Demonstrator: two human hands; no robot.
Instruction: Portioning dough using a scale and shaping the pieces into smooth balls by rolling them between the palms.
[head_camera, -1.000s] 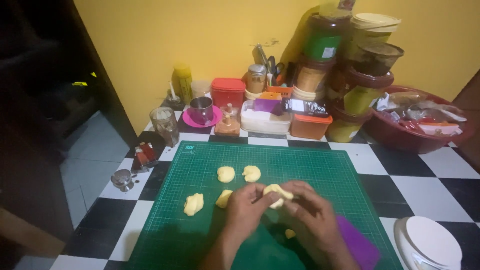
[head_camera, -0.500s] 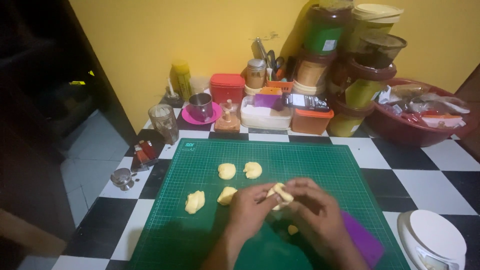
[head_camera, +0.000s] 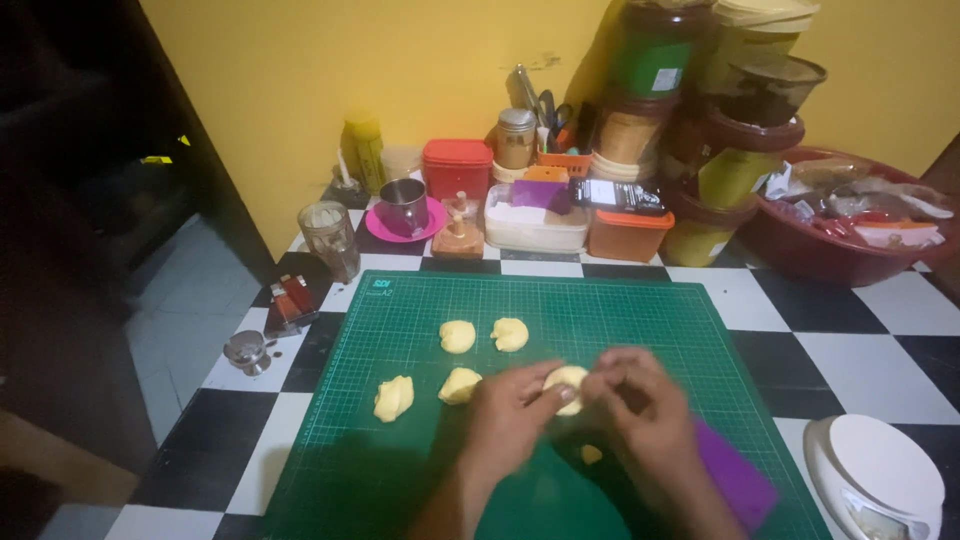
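Observation:
Both my hands meet over the middle of a green cutting mat (head_camera: 620, 310). My left hand (head_camera: 510, 410) and my right hand (head_camera: 640, 405) pinch one pale yellow dough piece (head_camera: 566, 381) between their fingers. Several more yellow dough lumps lie on the mat: two side by side (head_camera: 458, 336) (head_camera: 510, 333) farther back, one (head_camera: 460, 385) just left of my left hand, one (head_camera: 394, 397) farther left. A small dough scrap (head_camera: 592, 454) shows between my wrists. A purple scraper (head_camera: 735, 478) lies on the mat by my right wrist.
A white kitchen scale (head_camera: 880, 480) sits at the front right. Along the yellow wall stand a red box (head_camera: 457, 168), a metal cup on a pink saucer (head_camera: 404, 205), a glass jar (head_camera: 328, 238), a white tub (head_camera: 535, 222), stacked jars (head_camera: 730, 170) and a red basin (head_camera: 850, 225).
My hands have kept working the same dough piece, folding it more tightly between the fingers. The view has shifted slightly; the other dough lumps lie unchanged.

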